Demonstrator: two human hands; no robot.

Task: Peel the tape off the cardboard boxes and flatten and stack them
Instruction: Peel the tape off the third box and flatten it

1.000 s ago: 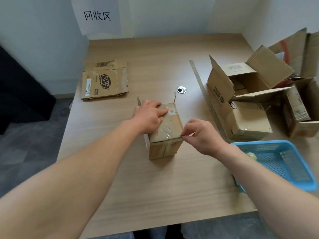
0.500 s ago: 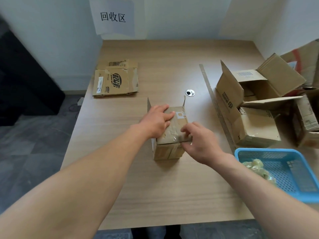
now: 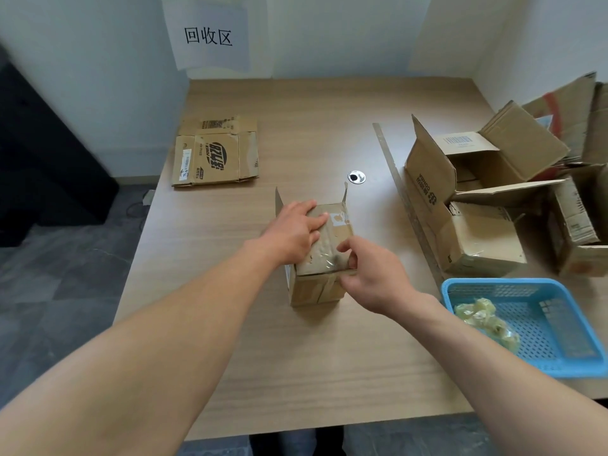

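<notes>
A pale wood-grain bench (image 3: 329, 363) fills the middle, its far edge set into a corner of white walls (image 3: 329, 34) at 12 o'clock. A white paper sign (image 3: 210, 36) with three black characters hangs on the wall at 11 o'clock. A round metal-rimmed hole (image 3: 356, 177) sits in the benchtop towards 1 o'clock. Grey floor (image 3: 65, 291) in lighter and darker patches shows at 8 o'clock. A dark, blurred piece of furniture (image 3: 39, 159) stands at 9 o'clock. The light is soft and even.

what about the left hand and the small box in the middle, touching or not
Touching. The head view shows the left hand lying flat on top of the small box, fingers pressed on its taped top with no gap.
</notes>
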